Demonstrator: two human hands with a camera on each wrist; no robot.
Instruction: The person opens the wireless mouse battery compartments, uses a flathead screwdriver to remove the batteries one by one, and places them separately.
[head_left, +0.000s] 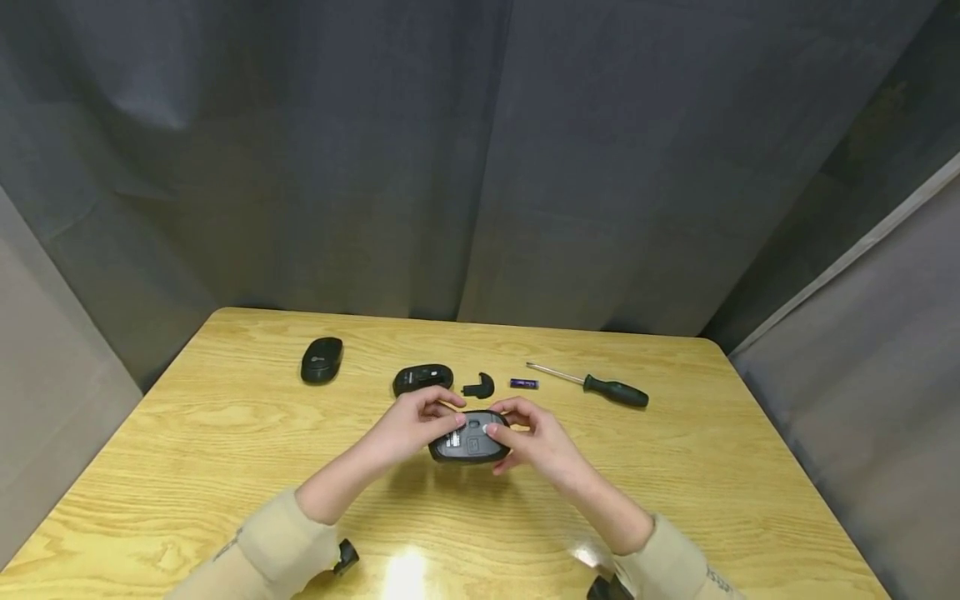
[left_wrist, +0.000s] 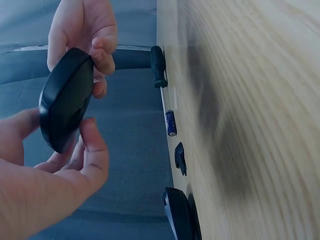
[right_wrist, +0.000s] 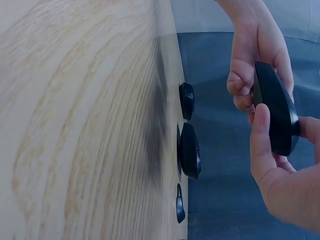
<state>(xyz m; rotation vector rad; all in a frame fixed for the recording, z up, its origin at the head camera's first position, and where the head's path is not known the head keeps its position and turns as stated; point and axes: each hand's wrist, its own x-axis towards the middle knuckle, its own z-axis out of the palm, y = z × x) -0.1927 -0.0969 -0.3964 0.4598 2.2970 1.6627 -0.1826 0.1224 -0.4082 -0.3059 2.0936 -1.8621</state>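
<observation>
A black computer mouse [head_left: 472, 448] is held above the table, its grey underside with a label facing up. My left hand [head_left: 416, 422] pinches its left end between thumb and fingers. At the opposite end my right hand [head_left: 542, 440] grips it, the thumb lying on the underside. Both wrist views show the mouse [left_wrist: 65, 105] edge-on, raised off the wood. Just beyond the hands lie a second black mouse [head_left: 422, 377], underside up, a small curved black piece [head_left: 480, 387], and a purple battery [head_left: 524, 384].
A screwdriver [head_left: 615, 392] with a dark green handle lies at the back right of the wooden table [head_left: 697, 492]. Another black mouse [head_left: 322, 360] stands at the back left. Grey curtains [head_left: 375, 167] hang behind the table.
</observation>
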